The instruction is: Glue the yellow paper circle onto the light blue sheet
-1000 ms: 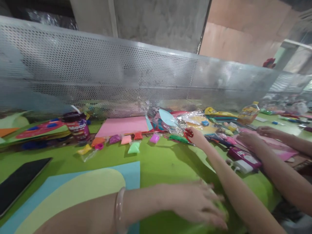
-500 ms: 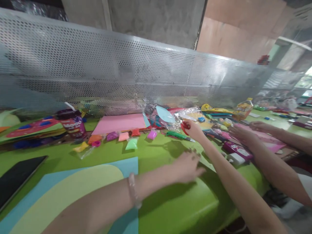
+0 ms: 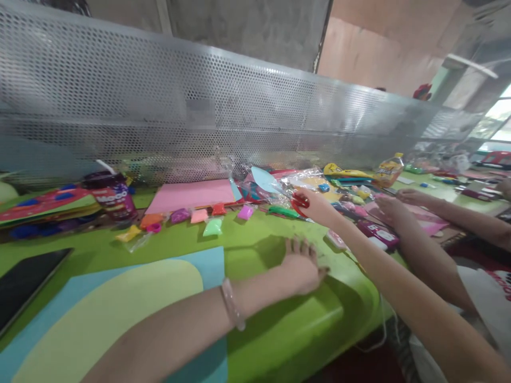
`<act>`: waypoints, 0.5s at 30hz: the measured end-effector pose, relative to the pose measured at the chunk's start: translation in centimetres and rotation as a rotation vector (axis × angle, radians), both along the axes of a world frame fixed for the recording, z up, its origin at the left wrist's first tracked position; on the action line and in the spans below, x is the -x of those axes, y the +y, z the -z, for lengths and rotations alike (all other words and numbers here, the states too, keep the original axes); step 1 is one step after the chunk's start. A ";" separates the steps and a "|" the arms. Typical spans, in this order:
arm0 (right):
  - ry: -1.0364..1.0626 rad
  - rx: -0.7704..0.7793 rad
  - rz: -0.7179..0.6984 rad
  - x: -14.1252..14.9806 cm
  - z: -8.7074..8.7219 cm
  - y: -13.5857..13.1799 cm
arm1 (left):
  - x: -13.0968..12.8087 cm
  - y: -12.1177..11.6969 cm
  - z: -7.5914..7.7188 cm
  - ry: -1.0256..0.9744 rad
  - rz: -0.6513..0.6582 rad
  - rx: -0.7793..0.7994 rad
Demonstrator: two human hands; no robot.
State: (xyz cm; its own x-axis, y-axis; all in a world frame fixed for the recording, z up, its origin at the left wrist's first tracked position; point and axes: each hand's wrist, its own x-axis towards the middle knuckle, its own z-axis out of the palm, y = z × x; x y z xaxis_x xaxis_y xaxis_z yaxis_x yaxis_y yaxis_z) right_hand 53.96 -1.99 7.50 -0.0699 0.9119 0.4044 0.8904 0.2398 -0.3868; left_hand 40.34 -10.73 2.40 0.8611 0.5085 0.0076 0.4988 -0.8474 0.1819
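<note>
My left hand [image 3: 302,267], with a pale pink bangle [image 3: 232,304] on the wrist, is over the green tabletop, palm down with fingers spread and holding nothing. Beyond it, my right hand [image 3: 319,206] is closed around the red handles of a pair of scissors [image 3: 298,203]. The blades point away toward a light blue paper cut-out [image 3: 264,180] and clear plastic wrapping; whether they touch is unclear. A green-handled cutter [image 3: 283,211] lies just left of the scissors. Under my left forearm is a light blue sheet [image 3: 211,260] bearing a pale yellow-green rounded paper shape [image 3: 131,303].
Small colourful clay packets [image 3: 213,227] lie in a row before a pink paper stack [image 3: 191,195]. A purple cup [image 3: 115,199] and black phone [image 3: 30,282] are at left. A perforated metal screen [image 3: 239,106] backs the table. Another person's hands [image 3: 393,210] work at right.
My left hand has turned so its spread fingers point more away from me. My right hand still grips the scissors. The view has shifted slightly, and a small pink-and-white object now shows beside my right forearm.
</note>
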 end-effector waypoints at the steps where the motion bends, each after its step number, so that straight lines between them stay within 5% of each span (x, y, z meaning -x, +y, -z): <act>1: -0.001 0.003 0.001 0.1 -0.1 -0.1 | -0.1 -0.9 0.1 -0.004 0.084 -0.010; 2: -0.003 0.005 0.003 0.3 -0.1 -0.2 | -0.2 -2.2 0.1 -0.029 0.259 -0.023; 4: -0.012 0.005 0.008 0.6 0.0 -0.3 | -0.2 -4.9 -0.2 0.029 0.903 -0.033; 5: -0.019 0.003 0.010 0.8 0.1 -0.4 | 0.0 -5.6 -0.6 0.037 1.108 -0.033; 6: -0.026 0.000 0.012 1.0 0.3 -0.6 | 0.3 -5.7 -0.9 -0.001 1.165 -0.038; 7: -0.032 -0.005 0.014 1.1 0.4 -0.8 | 0.8 -5.1 -1.3 -0.077 1.051 -0.032; 10: -0.045 -0.030 0.020 1.1 0.8 -1.5 | 3.0 -0.2 -1.8 -0.171 0.233 -0.002; 11: -0.049 -0.037 0.021 1.0 0.8 -1.7 | 3.6 1.6 -1.7 -0.159 0.090 -0.006; 13: -0.057 -0.048 0.023 0.9 0.7 -1.8 | 4.4 3.5 -1.3 -0.133 0.000 -0.016; 15: -0.071 -0.053 0.027 1.0 0.5 -1.6 | 4.3 2.4 -0.6 -0.117 -0.009 -0.036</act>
